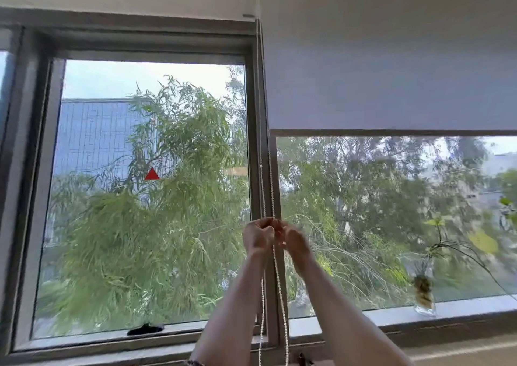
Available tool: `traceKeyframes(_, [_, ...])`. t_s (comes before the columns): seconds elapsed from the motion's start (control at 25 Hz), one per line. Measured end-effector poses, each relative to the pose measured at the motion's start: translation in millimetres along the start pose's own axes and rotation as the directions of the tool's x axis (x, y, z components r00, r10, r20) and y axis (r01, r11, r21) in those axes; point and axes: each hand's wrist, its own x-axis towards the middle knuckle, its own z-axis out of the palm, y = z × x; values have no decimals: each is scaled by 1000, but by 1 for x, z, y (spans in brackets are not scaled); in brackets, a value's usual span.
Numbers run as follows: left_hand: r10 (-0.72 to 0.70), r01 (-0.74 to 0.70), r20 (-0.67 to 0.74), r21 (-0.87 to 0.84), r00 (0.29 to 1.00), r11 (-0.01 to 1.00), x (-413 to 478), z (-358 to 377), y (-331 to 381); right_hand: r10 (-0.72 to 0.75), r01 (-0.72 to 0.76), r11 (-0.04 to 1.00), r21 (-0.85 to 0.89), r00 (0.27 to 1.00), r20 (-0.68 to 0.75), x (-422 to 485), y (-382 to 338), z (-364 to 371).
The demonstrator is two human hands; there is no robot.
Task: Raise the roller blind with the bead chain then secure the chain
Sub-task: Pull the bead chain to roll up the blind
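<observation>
The window (42,170) fills the view, with a central upright post between two glazed panes. The roller blind (391,72) covers the upper part of the right pane only. Its bottom rail (391,133) sits well above the sill (461,307), so the lower glass is uncovered.

The bead chain (283,314) hangs in two strands along the central post. It runs from the top of the frame, past your hands, and out of view at the bottom edge.

Your left hand (258,235) and right hand (295,241) are raised side by side in front of the post and touch each other. Both have their fingers curled around the chain. Motion blur hides which strand each hand grips.

A glass vase (423,295) holding a trailing plant stands on the sill at the right. A red triangle (152,174) is on the left pane.
</observation>
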Motion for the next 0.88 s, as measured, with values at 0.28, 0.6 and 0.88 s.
traceKeyframes(0.28, [49, -50, 11, 187, 999, 981, -17, -2, -14, -101, 92, 993, -77, 989, -112, 13, -41, 17])
traceKeyframes(0.6, [48, -85, 266, 130, 963, 988, -15, -19, -13, -142, 135, 989, -59, 981, -136, 7, -33, 21])
traceKeyframes(0.88, [-125, 119, 373, 39, 919, 992, -6, -43, 8, -159, 142, 975, -173, 983, -88, -3, -2, 9])
